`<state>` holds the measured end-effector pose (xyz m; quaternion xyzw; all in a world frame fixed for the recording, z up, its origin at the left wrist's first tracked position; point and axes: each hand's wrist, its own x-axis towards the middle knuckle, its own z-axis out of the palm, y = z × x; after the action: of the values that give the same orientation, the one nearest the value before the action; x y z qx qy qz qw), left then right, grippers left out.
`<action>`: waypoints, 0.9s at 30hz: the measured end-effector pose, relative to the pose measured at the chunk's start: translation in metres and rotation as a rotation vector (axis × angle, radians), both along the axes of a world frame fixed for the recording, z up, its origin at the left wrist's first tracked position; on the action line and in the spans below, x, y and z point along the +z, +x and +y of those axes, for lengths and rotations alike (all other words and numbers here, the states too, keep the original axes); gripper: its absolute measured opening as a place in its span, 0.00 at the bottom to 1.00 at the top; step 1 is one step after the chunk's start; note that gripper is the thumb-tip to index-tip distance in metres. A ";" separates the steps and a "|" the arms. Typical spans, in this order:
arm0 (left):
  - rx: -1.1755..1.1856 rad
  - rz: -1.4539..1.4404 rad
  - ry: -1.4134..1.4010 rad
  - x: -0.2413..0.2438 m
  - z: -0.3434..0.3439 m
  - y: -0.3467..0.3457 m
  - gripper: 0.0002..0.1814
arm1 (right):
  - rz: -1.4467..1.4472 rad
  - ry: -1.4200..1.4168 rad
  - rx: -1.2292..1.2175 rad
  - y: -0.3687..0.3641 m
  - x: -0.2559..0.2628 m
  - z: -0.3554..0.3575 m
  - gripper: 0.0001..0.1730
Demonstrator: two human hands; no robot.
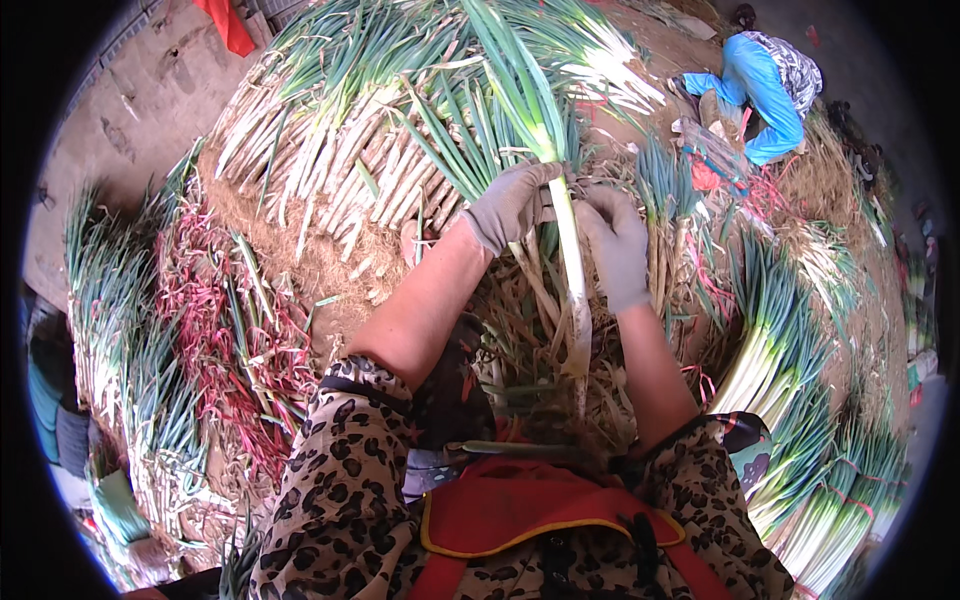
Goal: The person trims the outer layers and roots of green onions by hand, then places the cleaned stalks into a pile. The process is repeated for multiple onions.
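A large green onion (571, 255) hangs upright before me, its green leaves at the top and its white shank pointing down to the roots. My left hand (519, 201), in a grey glove, grips it where the leaves meet the shank. Just right of the shank is my right hand (616, 244), also gloved, its fingers curled close to the upper shank; whether they pinch a leaf layer cannot be made out. Below the hands lie dry peeled leaves and husks (517, 330). Beyond them is a broad heap of unpeeled green onions (352, 150).
Cleaned green onions (765, 352) lie at the right, with tied bundles (840, 517) lower down. Red ties and plant scraps (217, 322) cover ground at the left. More onions (112, 337) stand farther left. A person in blue trousers (761, 90) bends down at the upper right.
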<state>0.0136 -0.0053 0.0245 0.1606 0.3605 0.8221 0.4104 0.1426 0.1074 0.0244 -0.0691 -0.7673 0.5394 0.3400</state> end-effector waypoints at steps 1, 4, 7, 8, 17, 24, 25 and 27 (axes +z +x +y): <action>-0.008 0.028 -0.016 -0.002 0.001 0.001 0.13 | 0.002 0.046 0.006 -0.008 0.003 0.004 0.14; -0.005 0.089 -0.046 -0.006 0.001 -0.004 0.13 | -0.005 0.169 0.074 -0.018 -0.007 0.009 0.10; 0.008 0.090 -0.039 -0.008 -0.002 -0.007 0.13 | 0.053 -0.009 0.128 -0.012 -0.006 -0.005 0.06; 0.013 0.090 -0.033 -0.009 -0.002 -0.008 0.13 | 0.085 -0.083 0.142 -0.008 -0.005 -0.011 0.05; 0.046 0.115 -0.051 -0.007 -0.004 -0.006 0.13 | 0.062 -0.249 0.117 0.004 0.007 -0.017 0.07; 0.023 0.144 -0.057 0.001 0.002 0.009 0.15 | -0.024 0.109 -0.025 -0.017 -0.017 0.000 0.16; 0.035 0.141 -0.051 -0.001 0.001 0.008 0.15 | -0.065 0.085 -0.018 -0.017 -0.016 -0.002 0.16; 0.053 0.136 -0.034 -0.005 0.003 0.005 0.14 | 0.001 0.150 -0.070 -0.019 -0.018 -0.007 0.14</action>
<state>0.0187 -0.0021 0.0200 0.1995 0.4058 0.8135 0.3658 0.1233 0.1001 0.0067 -0.0698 -0.8026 0.4680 0.3631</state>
